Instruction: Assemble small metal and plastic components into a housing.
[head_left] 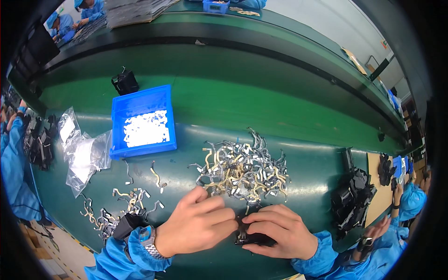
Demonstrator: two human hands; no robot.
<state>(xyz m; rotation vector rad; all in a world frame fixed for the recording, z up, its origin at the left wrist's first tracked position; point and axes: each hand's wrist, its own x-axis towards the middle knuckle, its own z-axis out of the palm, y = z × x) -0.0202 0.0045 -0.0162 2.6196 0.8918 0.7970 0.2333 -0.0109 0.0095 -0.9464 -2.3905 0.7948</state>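
Observation:
Close to the table's near edge, my right hand (282, 231) is closed around a black plastic part (255, 238), its fingers curled over the top. My left hand (198, 223) meets the part from the left with bent, pressed-together fingers; whatever they pinch is hidden. A short wire end (252, 205) shows just above the part. Right beyond both hands lies a heap of short grey and yellow cables (242, 168) with white connectors. A smaller scatter of such cables (135, 200) lies left of my left hand.
A blue bin (143, 150) of small white pieces stands at the far left, beside clear plastic bags (84, 156). Black parts (354, 196) are piled on the right; another black part (125, 83) stands behind the bin. A co-worker's hand (377, 229) is close at right.

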